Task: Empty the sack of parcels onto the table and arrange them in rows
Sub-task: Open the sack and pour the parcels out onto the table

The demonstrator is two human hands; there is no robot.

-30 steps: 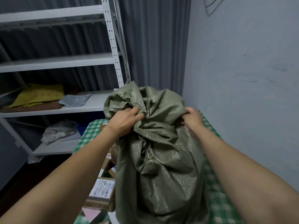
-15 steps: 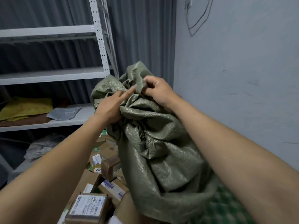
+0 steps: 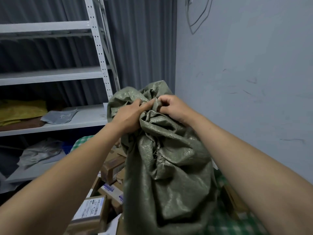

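Note:
A green woven sack (image 3: 171, 175) hangs upside down in front of me, held high over the table. My left hand (image 3: 128, 116) grips the bunched fabric at its top. My right hand (image 3: 174, 107) grips the same bunch just to the right, fingers curled into the cloth. Several cardboard parcels (image 3: 111, 168) with white labels lie heaped under and left of the sack; one labelled box (image 3: 89, 209) sits nearest me. The table (image 3: 225, 223) has a green checked cloth, showing at the lower right. The sack's mouth is hidden below the frame.
A white metal shelf rack (image 3: 100, 53) stands at the left, holding a yellow cloth (image 3: 22, 111), grey mailer bags (image 3: 59, 116) and crumpled grey plastic (image 3: 40, 153). A grey curtain (image 3: 140, 48) hangs behind. A pale wall (image 3: 245, 82) runs close along the right.
Both hands came together at the top of the sack and raised it. More parcels now lie on the table beneath and left of the sack.

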